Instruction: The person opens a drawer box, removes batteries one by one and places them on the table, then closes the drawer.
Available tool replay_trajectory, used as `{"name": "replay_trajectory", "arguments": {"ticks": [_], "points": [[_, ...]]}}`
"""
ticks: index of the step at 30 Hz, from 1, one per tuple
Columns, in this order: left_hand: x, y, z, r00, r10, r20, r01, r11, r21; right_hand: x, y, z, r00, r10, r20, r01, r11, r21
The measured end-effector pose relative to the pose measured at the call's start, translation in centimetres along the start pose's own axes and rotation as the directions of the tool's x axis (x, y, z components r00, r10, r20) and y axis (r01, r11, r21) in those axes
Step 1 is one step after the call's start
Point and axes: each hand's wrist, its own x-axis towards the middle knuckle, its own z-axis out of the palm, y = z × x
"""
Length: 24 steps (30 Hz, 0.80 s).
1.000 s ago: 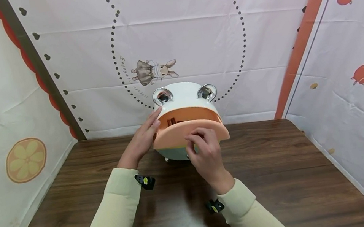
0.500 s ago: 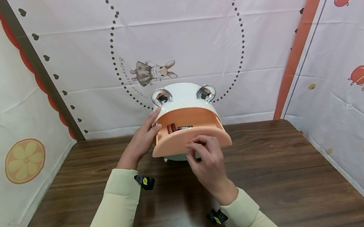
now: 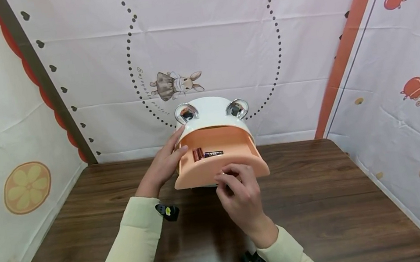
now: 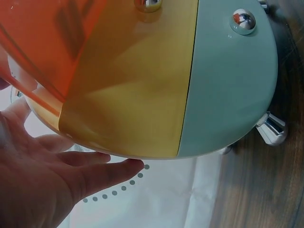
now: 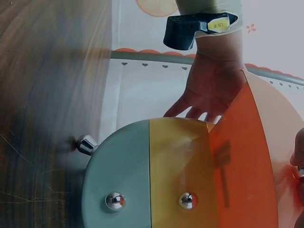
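Presently observe a small rounded cabinet with a frog-like glossy white top (image 3: 211, 111), standing on a dark brown wood-grain tabletop (image 3: 323, 204) near a white printed cloth backdrop (image 3: 223, 49). Note a peach-coloured plastic drawer with a half-round front (image 3: 196, 175), extended from below the white top. Record the mustard-yellow drawer front (image 5: 178, 152) and mint-green drawer front (image 5: 123, 161) as closed.

Inside the peach drawer, toward the front left, find two short reddish-brown cylinders (image 3: 198, 154) side by side and one dark printed cylinder (image 3: 214, 153) just beside, likely batteries.

Record both hands apart: left hand (image 3: 163, 163) with fingers extended against the cabinet's left side, not wrapped round; right hand (image 3: 242, 195) pinching the small round silver knob (image 5: 301, 172) of the peach drawer.

Rate as main hazard overextension of the drawer, caused by too long a pull; cannot confirm any stop from these views. Rate next forward tipping or sliding of the cabinet, from weight carried ahead of the short silver metal feet (image 5: 86, 144) and light bracing on one side only. Expect rolling of the loose cylinders upon a jerk. Flag also possible pinching of the left thumb, close to the drawer's side wall, upon sudden closing.
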Motion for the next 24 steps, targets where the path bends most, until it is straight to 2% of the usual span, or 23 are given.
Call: {"name": "replay_trajectory", "arguments": {"ticks": [8,19,24], "points": [[-0.06,0.15,0.28,0.999,-0.029,-0.021,0.029,1.0,0.006,-0.47,-0.27,-0.37,1.0,0.0,0.008,0.0,1.0,0.011],[0.13,0.36,0.83,0.991,-0.088,-0.098,0.089,0.996,0.01,-0.82,-0.34,-0.63,0.999,-0.026,0.018,0.025,0.999,0.045],[0.12,0.5,0.89,0.989,-0.094,-0.117,0.098,0.995,0.025,-0.67,-0.21,-0.99,0.998,-0.047,0.039,0.044,0.996,0.078]]}}
